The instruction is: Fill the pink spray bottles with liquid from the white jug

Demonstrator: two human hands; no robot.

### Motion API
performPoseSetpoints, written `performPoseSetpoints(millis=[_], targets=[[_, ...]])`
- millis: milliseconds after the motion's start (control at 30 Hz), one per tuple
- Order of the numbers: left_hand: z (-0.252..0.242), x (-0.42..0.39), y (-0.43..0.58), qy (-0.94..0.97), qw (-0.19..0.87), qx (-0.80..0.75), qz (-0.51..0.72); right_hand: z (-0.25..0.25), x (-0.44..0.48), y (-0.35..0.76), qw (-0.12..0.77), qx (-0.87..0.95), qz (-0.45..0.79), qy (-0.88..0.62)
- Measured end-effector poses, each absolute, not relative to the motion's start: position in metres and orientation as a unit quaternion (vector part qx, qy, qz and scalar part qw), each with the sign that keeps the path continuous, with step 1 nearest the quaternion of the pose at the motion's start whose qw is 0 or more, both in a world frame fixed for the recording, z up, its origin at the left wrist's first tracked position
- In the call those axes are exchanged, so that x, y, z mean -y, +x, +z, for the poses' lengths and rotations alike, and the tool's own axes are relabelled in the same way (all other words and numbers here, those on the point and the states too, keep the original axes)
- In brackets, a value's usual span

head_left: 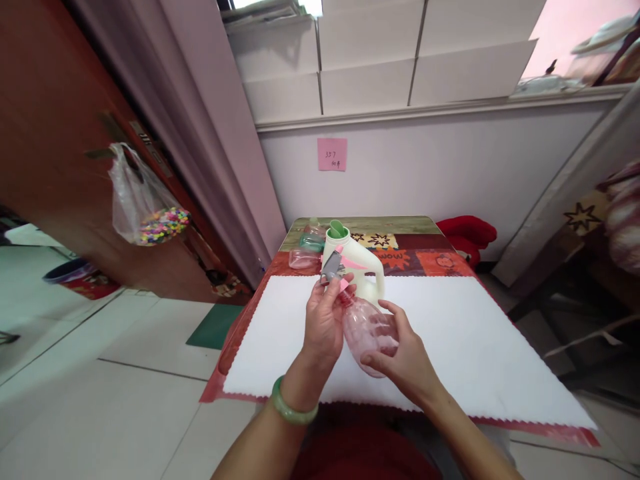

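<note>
A clear pink spray bottle [361, 330] is held tilted above the white mat [450, 340], its neck toward the upper left. My left hand [325, 317], with a green bangle on the wrist, is closed around the grey and pink spray head [333, 265] at the neck. My right hand [400, 350] wraps its fingers around the bottle's body. Just behind stands a cream jug [367, 257] with a handle and a green funnel-like piece [338, 229] in its mouth. Whether the spray head is fully seated cannot be made out.
Several clear bottles, a pink one [304, 259] and a green one [311, 241] among them, are at the table's back left. A pink note [332, 155] is on the wall. A bag of colourful beads [163, 223] hangs from the door handle. Red cloth [465, 237] lies beyond the table's right corner.
</note>
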State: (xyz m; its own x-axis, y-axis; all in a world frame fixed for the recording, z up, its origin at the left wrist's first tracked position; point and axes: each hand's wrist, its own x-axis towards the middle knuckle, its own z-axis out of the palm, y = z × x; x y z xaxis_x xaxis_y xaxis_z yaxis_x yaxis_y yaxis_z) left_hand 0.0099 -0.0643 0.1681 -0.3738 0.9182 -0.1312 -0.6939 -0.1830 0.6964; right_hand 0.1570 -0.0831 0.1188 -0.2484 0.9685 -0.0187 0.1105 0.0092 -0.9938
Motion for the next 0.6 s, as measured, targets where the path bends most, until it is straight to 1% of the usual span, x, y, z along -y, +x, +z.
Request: performPoseSetpoints(millis=[100,200,300,400,500,600], targets=[[0.168,0.065,0.004,0.155,0.544,-0.343,0.750,0.118,0.084,0.160,0.395,0.525,0.638,-0.402],[0.171,0.066,-0.001,0.163,0.541,-0.344,0.750,0.119,0.088,0.162,0.389,0.512,0.670,-0.371],[0.174,0.067,-0.005,0.168,0.522,-0.346,0.761,0.122,0.091,0.163,0.383,0.533,0.650,-0.384],[0.176,0.067,-0.009,0.199,0.472,-0.364,0.778,0.123,0.093,0.163,0.384,0.561,0.613,-0.402],[0.175,0.070,-0.008,0.264,0.422,-0.418,0.760,0.116,0.095,0.158,0.422,0.581,0.565,-0.407],[0.175,0.074,-0.004,0.275,0.448,-0.427,0.736,0.100,0.100,0.149,0.482,0.593,0.497,-0.412]])
